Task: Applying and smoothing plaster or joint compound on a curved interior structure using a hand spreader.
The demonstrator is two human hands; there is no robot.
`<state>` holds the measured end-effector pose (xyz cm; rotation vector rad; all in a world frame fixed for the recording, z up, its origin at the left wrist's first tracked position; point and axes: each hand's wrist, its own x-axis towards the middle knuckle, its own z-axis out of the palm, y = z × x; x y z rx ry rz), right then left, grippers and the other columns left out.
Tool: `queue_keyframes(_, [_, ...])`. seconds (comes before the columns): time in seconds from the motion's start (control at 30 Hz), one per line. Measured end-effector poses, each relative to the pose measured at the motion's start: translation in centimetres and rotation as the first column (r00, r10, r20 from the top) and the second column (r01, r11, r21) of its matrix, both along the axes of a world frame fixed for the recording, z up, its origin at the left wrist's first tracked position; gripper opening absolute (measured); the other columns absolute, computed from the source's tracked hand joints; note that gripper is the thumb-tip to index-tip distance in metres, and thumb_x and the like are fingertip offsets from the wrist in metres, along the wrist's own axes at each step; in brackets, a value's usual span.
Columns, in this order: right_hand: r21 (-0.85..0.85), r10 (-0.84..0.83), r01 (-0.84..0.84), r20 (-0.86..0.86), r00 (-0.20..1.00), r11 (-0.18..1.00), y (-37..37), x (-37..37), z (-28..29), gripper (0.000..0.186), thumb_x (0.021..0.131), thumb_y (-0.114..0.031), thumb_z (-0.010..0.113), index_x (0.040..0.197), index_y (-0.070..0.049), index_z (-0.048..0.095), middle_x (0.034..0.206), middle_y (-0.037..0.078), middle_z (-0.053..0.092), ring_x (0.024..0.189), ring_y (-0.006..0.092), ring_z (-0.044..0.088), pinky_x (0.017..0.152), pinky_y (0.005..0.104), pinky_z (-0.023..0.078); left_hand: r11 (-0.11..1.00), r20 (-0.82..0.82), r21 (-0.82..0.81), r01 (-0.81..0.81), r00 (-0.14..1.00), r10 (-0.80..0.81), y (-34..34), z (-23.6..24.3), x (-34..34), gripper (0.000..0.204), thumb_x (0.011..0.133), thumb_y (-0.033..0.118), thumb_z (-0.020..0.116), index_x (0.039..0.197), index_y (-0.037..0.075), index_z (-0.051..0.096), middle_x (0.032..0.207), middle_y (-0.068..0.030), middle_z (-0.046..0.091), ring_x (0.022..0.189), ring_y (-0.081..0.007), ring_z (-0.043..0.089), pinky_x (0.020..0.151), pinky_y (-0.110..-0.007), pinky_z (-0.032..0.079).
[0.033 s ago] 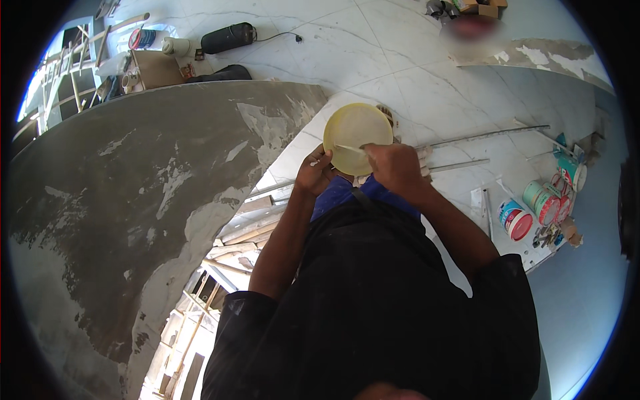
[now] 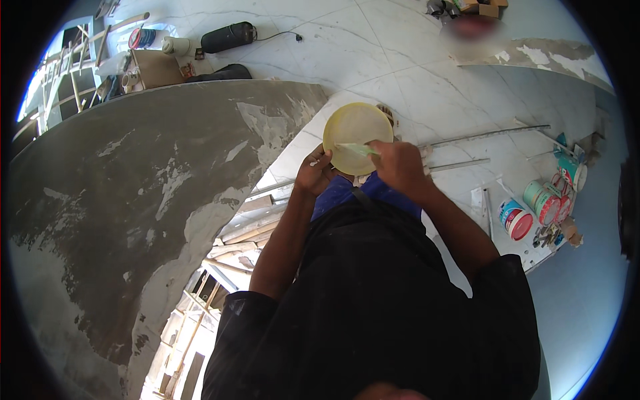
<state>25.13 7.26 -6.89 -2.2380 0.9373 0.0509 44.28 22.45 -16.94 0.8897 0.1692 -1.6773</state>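
A shallow yellow bowl (image 2: 360,120) is held in front of my body, its inside pale and coated. My left hand (image 2: 313,172) grips its left rim, thumb on the edge and fingers underneath. In my right hand (image 2: 402,167) is a flat pale green putty spreader (image 2: 357,149), closed in the fingers near the bowl's lower right rim. The spreader's blade lies across the bowl's inside, its tip towards the left. Whether the blade touches the bottom I cannot tell.
On my left curves a grey plastered surface (image 2: 167,167) with whitish patches. Paint buckets (image 2: 517,221) stand on the right of the marble-look tiled floor (image 2: 320,33), near long metal strips (image 2: 493,135). A black cylinder (image 2: 229,38) with a cord, a cardboard box (image 2: 158,69) and bamboo poles (image 2: 193,320) also show.
The spreader has turned from nearly edge-on to showing more of its flat green face. My right hand has shifted slightly right. The bowl and my left hand have hardly moved.
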Motion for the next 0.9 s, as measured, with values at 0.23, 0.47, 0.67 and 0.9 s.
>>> queue_keyframes(0.23, [0.809,-0.493,0.286,0.006,0.87,0.513,-5.0,-3.1,-1.8,0.023,0.089,-0.007,0.074,0.11,0.002,0.074,0.093,0.003,0.074,0.084,0.008,0.064,0.083,0.027,0.052,1.0,-0.031,0.003,0.018,0.999,-0.017,2.8,0.3,2.0,0.05,0.108,0.022,0.053,0.15,-0.002,0.041,0.143,-0.0164,0.056,0.129,-0.0296,0.058,0.107,-0.048,0.05])
queue_keyframes(0.47, [0.902,-0.636,0.202,0.098,0.766,0.381,-8.3,-2.1,-5.8,0.03,0.089,-0.007,0.074,0.117,0.004,0.069,0.106,0.006,0.074,0.091,0.0097,0.066,0.086,0.0281,0.053,0.993,0.028,0.119,0.025,0.999,-0.028,8.6,1.8,5.9,0.056,0.107,0.024,0.054,0.155,0.002,0.035,0.148,-0.0155,0.052,0.136,-0.0316,0.051,0.11,-0.052,0.044])
queue_keyframes(0.67, [0.889,-0.608,0.192,0.115,0.786,0.416,-4.8,2.5,-11.6,0.036,0.088,-0.013,0.075,0.121,0.001,0.068,0.099,0.009,0.075,0.085,0.0108,0.067,0.079,0.0305,0.054,0.979,-0.028,0.196,0.051,0.999,-0.047,12.8,3.9,8.5,0.068,0.101,0.035,0.064,0.156,0.008,0.034,0.155,-0.0142,0.043,0.143,-0.0329,0.043,0.115,-0.055,0.038])
queue_keyframes(0.9, [0.456,-0.55,0.468,0.06,0.833,0.757,2.2,7.6,-11.5,0.03,0.092,-0.021,0.07,0.116,-0.005,0.074,0.091,0.025,0.072,0.087,0.0336,0.074,0.075,0.0387,0.057,0.949,-0.028,0.316,-0.009,0.999,0.019,15.6,4.8,8.8,0.072,0.099,0.037,0.067,0.157,0.009,0.034,0.156,-0.0143,0.044,0.143,-0.0337,0.044,0.116,-0.056,0.038])
